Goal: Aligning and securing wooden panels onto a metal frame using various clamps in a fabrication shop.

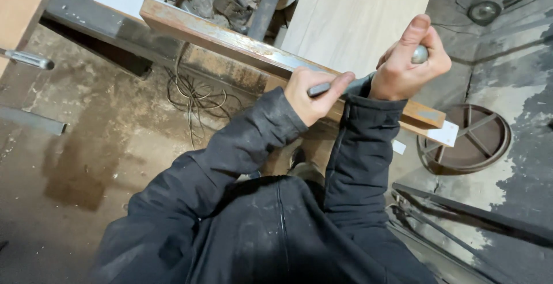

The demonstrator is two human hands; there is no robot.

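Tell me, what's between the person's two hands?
In the head view, a short grey metal tool runs from the left hand to the right hand, both gripping it above the long rusty metal bar.

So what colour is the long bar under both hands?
Rusty orange-brown with bare grey patches, seen in the head view: the bar.

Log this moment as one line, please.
left hand: grips grey metal tool | right hand: grips its rounded end | both over rusty bar
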